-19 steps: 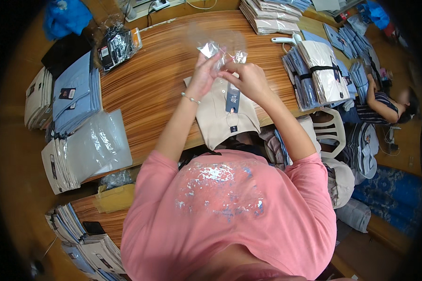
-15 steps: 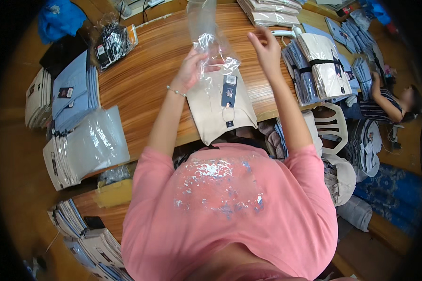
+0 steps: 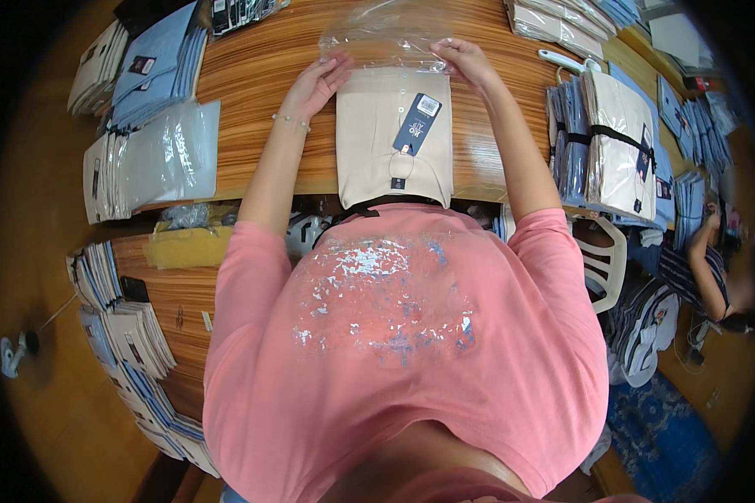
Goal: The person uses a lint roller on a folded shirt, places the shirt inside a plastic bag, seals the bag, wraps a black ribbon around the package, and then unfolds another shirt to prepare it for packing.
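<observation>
Head view, and I look straight down on a folded beige shirt (image 3: 394,138) lying flat on the wooden table (image 3: 252,75), its near edge at the table's rim just ahead of my pink top. A dark blue hang tag (image 3: 418,123) rests on the shirt's front. Both my hands are at the shirt's far end — the left hand (image 3: 317,81) pinches the left corner of a clear plastic bag (image 3: 386,38), the right hand (image 3: 466,60) grips its right corner, and the bag's mouth sits just at the collar edge. A stack of bagged shirts (image 3: 151,159) lies to my left, well apart. A strapped bundle of shirts (image 3: 617,147) stands to my right, near my right forearm
</observation>
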Available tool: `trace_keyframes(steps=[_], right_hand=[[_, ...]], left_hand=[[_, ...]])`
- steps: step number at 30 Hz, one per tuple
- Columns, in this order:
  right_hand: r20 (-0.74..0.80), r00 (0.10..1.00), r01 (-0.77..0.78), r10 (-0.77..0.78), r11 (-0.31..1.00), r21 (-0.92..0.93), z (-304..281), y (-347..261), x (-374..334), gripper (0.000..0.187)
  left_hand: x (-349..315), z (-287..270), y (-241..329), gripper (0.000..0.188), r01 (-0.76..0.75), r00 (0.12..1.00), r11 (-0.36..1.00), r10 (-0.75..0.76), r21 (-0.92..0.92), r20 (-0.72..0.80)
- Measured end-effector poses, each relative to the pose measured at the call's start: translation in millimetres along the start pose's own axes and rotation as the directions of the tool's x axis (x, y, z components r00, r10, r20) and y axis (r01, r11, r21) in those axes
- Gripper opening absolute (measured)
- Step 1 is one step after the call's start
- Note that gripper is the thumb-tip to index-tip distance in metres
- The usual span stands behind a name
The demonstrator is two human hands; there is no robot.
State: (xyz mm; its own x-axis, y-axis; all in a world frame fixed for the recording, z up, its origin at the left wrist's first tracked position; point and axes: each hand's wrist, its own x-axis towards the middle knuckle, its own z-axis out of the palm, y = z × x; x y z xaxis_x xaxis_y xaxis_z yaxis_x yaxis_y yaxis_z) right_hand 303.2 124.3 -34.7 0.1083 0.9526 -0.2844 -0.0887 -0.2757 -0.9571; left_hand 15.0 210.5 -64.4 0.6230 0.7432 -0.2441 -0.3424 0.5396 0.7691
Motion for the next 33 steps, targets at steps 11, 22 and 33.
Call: trace_keyframes(steps=[11, 22, 33], right_hand=[[-0.036, 0.993, -0.106, 0.108, 0.992, 0.067, -22.9, 23.9, 0.1, 0.018], [-0.219, 0.974, -0.103, 0.061, 0.977, -0.189, -23.2, 61.0, 35.4, 0.013], [-0.019, 0.936, -0.334, 0.353, 0.867, -0.369, -52.4, 51.7, 45.6, 0.021]], left_hand=[[25.3, -25.2, -25.0, 0.017, 0.106, 0.978, 0.992, -0.092, 0.068, -0.189], [52.9, -24.3, -23.7, 0.015, -0.068, 0.937, 0.647, 0.303, 0.760, -0.174], [45.2, -28.8, 4.5, 0.028, 0.206, 0.976, 0.683, -0.196, 0.700, -0.096]])
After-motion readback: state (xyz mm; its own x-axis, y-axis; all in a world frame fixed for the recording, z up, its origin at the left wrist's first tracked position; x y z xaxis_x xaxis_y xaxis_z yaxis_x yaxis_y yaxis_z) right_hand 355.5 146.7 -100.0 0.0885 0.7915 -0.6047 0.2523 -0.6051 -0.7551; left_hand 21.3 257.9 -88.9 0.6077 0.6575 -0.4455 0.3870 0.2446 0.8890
